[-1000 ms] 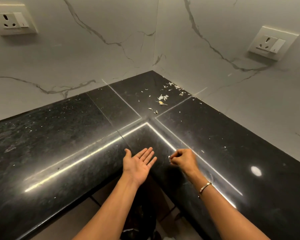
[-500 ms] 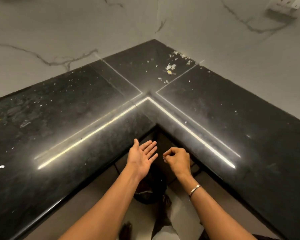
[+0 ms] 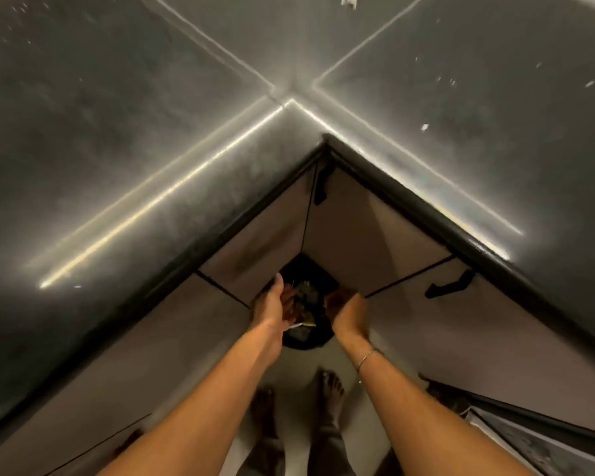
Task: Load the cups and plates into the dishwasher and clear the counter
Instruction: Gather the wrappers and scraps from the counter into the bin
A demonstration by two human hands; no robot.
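Observation:
No cups or plates are in view. Both my hands are low over a black waste bin [image 3: 306, 336] that stands on the floor in the inner corner of the cabinets. My left hand [image 3: 273, 304] is flat and tilted, palm toward the bin, fingers straight. My right hand [image 3: 349, 312] hangs over the bin's right rim with its back to me, and its fingers are blurred and hidden. Scraps lie inside the bin. The black stone counter [image 3: 117, 132] fills the upper view, with a few pale crumbs [image 3: 425, 127] on its right side.
Beige cabinet doors with black handles [image 3: 320, 187] [image 3: 449, 285] run under the counter's edge on both sides. My bare feet [image 3: 330, 389] stand on the pale floor. A dark-edged open panel [image 3: 529, 438] juts in at the bottom right.
Both hands dropped from counter height to just over the bin. My view tilted down, so the wall and sockets left the frame and the cabinets and floor came in.

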